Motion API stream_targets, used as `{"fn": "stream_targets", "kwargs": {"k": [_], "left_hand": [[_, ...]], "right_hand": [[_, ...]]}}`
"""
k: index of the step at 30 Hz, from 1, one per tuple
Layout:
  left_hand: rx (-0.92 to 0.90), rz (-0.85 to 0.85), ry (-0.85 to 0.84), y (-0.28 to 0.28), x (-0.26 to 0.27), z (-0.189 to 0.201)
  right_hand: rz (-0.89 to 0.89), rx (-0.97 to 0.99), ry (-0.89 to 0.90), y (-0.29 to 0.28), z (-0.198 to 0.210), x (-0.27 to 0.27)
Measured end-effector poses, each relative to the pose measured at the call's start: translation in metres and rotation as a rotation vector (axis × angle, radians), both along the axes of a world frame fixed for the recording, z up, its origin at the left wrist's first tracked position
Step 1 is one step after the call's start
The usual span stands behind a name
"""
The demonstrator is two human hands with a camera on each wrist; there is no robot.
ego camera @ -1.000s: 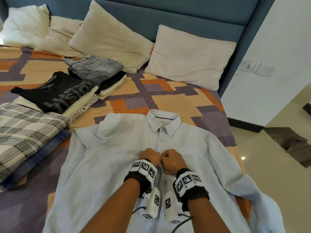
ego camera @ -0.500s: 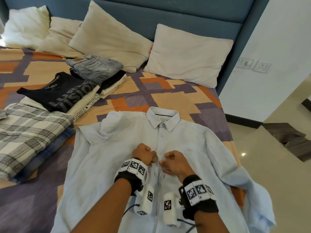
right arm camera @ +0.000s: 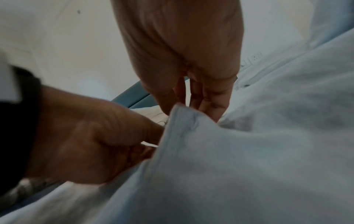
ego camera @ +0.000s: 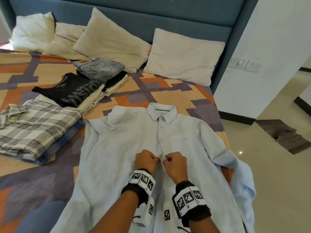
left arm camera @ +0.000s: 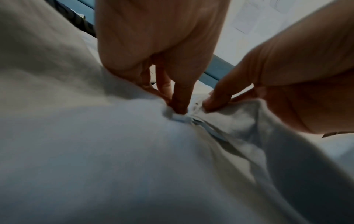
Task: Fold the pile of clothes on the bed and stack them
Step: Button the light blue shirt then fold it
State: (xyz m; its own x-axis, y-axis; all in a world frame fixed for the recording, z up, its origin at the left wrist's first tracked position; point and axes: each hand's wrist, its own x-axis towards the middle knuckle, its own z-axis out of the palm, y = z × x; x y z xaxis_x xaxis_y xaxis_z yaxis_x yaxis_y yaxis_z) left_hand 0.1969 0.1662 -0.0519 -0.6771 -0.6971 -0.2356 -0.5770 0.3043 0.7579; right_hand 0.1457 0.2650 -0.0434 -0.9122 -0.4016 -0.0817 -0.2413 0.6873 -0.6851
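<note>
Three piles of folded clothes sit on the left side of the bed; the plaid shirt on the nearest pile runs off the left edge of the head view, and only a blue edge shows of what lies under it; behind it a black T-shirt lies on pale folded things that are mostly covered; further back grey jeans top a small pile by the pillows; in the middle of the bed the light blue shirt lies spread out flat, front up, collar toward the pillows, and its bottom hem is cut off by the lower edge of the picture; the left hand is curled on the middle of the shirt, pinching the cloth at the button strip, and in the left wrist view its fingertips press into a small bunch of blue cloth; the right hand sits just beside it, also curled, pinching the other edge of the strip, and in the right wrist view a raised fold of shirt hides the tips of its fingers; both wrist views are blurry, so I cannot tell if a button is between the fingers; the shirt's sleeve on the right hangs off the side of the bed; on the floor far right lies a dark cloth too crumpled to make out.
</note>
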Motion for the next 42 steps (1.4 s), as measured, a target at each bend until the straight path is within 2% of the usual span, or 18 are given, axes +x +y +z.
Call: {"fn": "stream_targets", "kwargs": {"k": [4, 7, 10, 14, 19, 24, 30, 34, 42], "left_hand": [[-0.013, -0.046, -0.077, -0.001, -0.007, -0.005], [0.069, -0.088, -0.025, -0.006, -0.006, -0.01], [0.127, -0.11, 0.01, -0.011, -0.002, -0.017], [0.172, -0.101, 0.067, -0.016, 0.0, -0.022], [0.203, -0.046, 0.094, -0.017, 0.002, -0.026], [0.133, -0.012, 0.095, -0.017, 0.002, -0.024], [0.153, -0.028, 0.089, -0.014, 0.002, -0.021], [0.118, -0.029, 0.025, -0.016, -0.002, -0.02], [0.066, -0.069, -0.11, -0.011, -0.005, -0.013]], "right_hand": [[0.044, 0.074, 0.04, -0.007, -0.009, 0.009], [0.086, 0.108, 0.081, -0.009, -0.012, 0.011], [0.116, 0.034, 0.046, -0.007, -0.013, 0.01], [0.097, -0.086, -0.106, -0.002, -0.01, 0.007], [-0.061, -0.284, -0.388, -0.002, -0.011, -0.005], [-0.117, -0.405, -0.556, 0.002, -0.013, -0.01], [-0.153, -0.447, -0.552, 0.001, -0.017, -0.008], [-0.151, -0.459, -0.58, 0.002, -0.018, -0.006], [-0.165, -0.348, -0.524, -0.005, -0.018, -0.007]]}}
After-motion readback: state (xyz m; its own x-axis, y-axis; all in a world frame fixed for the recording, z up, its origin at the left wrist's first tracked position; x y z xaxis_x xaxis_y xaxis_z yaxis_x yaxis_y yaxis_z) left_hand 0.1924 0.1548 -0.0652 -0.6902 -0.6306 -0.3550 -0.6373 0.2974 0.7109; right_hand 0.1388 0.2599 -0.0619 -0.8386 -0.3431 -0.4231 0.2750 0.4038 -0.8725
